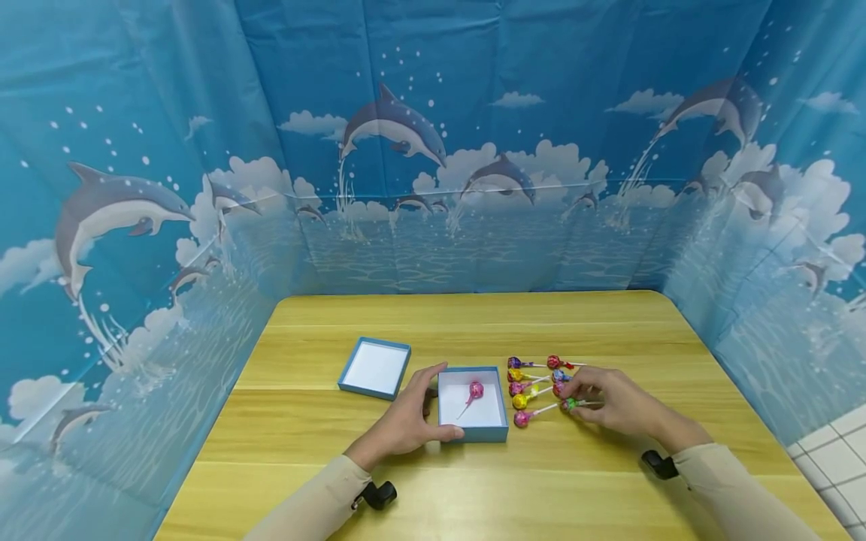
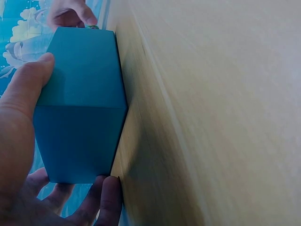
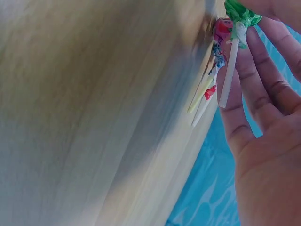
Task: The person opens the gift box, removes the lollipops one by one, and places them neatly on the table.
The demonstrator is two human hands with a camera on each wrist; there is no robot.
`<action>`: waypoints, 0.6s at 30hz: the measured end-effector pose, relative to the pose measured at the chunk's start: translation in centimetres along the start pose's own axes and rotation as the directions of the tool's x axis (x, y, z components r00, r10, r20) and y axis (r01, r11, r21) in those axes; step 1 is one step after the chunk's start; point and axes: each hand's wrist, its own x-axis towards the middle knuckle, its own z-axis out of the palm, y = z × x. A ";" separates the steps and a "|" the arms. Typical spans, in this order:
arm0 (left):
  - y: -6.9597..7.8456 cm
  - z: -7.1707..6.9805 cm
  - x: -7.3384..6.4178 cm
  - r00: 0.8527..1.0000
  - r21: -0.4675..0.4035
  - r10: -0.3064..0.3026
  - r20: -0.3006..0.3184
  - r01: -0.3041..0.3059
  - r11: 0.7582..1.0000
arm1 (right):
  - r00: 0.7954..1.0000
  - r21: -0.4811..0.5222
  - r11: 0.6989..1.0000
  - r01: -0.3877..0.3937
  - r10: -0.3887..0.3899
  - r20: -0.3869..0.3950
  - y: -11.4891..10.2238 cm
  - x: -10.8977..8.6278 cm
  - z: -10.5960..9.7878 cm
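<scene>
My left hand [image 1: 409, 418] grips the open blue box [image 1: 484, 435], thumb on its front wall and fingers around its left and far side. A pink-wrapped lollipop [image 1: 476, 390] lies inside on the white bottom. To the right of the box, my right hand [image 1: 621, 403] pinches a green-wrapped lollipop [image 3: 241, 15] by its wrapped head, its white stick hanging free in the right wrist view. Beside that hand lie more lollipops, among them a red one [image 1: 554, 361] and a blue one [image 1: 559, 375]. The right fingers partly hide this row.
Another column of lollipops, with a purple one [image 1: 514, 362], a yellow one [image 1: 519, 401] and a pink one [image 1: 522, 418], lies between box and right hand. A blue-rimmed lid [image 1: 375, 367] rests white side up, left of the box. Dolphin-print curtains [image 1: 433, 248] surround the wooden table [image 1: 473, 488].
</scene>
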 end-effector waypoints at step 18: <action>-0.1 0.0 0.0 1.000 -0.008 0.001 -0.005 -0.001 1.000 | 1.000 0.003 1.000 0.009 -0.009 -0.014 0.5 0.1 0.6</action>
